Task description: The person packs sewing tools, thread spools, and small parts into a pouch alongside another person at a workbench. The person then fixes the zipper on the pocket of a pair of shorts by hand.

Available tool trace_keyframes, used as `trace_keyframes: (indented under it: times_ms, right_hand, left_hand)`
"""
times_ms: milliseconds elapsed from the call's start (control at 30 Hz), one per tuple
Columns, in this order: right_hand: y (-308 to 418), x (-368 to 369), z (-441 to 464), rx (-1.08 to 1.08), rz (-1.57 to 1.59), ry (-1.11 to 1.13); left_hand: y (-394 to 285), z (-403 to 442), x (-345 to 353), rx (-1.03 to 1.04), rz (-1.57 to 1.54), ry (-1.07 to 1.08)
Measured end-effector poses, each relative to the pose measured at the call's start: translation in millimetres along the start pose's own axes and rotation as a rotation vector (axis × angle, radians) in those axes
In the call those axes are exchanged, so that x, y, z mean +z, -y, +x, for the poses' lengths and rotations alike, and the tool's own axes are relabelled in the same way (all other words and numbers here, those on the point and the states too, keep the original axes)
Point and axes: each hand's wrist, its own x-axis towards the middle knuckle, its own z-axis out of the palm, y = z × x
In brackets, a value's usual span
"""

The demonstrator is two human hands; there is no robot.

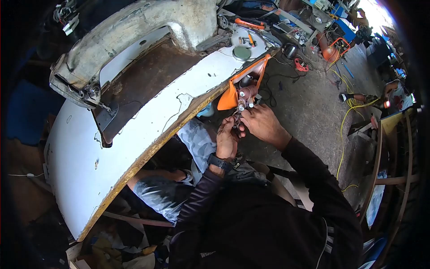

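Both of my hands meet beside the table's edge, over my lap. My left hand [228, 142], with a dark watch at the wrist, is closed, fingers curled around a small dark metallic piece [237, 120] that I cannot identify. My right hand [265, 125] is closed too, its thumb and fingertips pinched at the same piece from the right. Just above my fingertips is a cluster of reddish-brown parts with white round ends [243, 95]. Behind it an orange fabric pouch [228, 96] hangs open at the table edge. My fingers partly hide the piece.
A worn industrial sewing machine [112, 42] stands on the chipped white table [148, 130]. A round greenish lid [242, 53], an orange-handled tool [249, 23] and several loose tools lie at the far end. A yellow cable [342, 134] runs across the floor at right. Another person [394, 96] is farther right.
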Motion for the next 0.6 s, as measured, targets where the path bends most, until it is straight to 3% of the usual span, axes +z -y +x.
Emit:
trace_keyframes:
  times_ms: [200,333,600]
  right_hand:
    - [-6,-9,-2,0.020,0.048,0.127]
    - [-8,4,-14,0.023,0.072,0.002]
    - [6,2,-9,0.061,0.064,-0.071]
  left_hand:
    - [2,-2,-5,-0.050,-0.036,0.000]
    - [4,-10,-3,-0.088,-0.027,-0.087]
    - [5,-12,-7,-0.081,0.009,-0.014]
